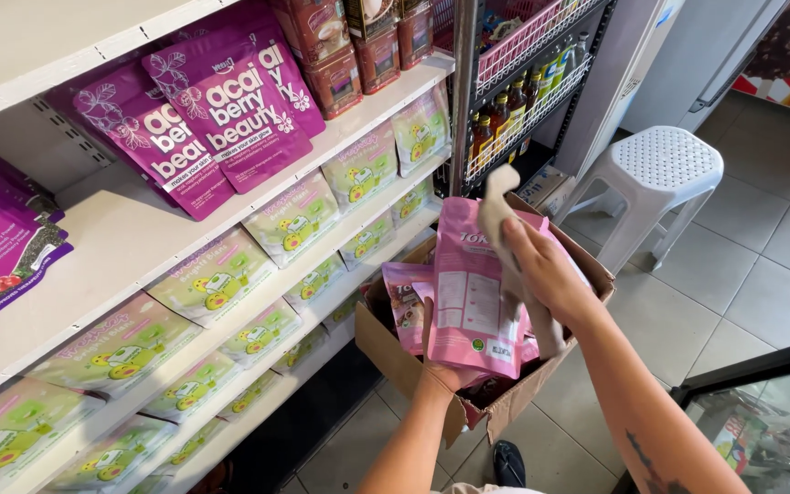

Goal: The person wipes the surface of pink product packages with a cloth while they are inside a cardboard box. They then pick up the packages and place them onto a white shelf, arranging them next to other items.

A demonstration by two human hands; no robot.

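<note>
The right hand (546,270) is pressing a beige cloth (503,238) against the back face of a pink pouch (473,302), fingers closed on the cloth's folds. The left hand (445,370) is gripping the same pouch from below, holding it upright over an open cardboard box (395,352); most of that hand is hidden behind the pouch. More pink pouches (406,297) are standing inside the box, just beside the held one. The step in hand appears to be wiping one pouch clean while it is being held clear of the box. The next move probably calls for steady support from below while the cloth is drawn down the panel, since the pouch is soft and could buckle. To the left, white shelves (139,238) are carrying rows of pale green pouches (294,220), with purple pouches (230,101) above. A white plastic stool (660,169) is standing on the tiled floor (761,274), well apart from the box.
</note>
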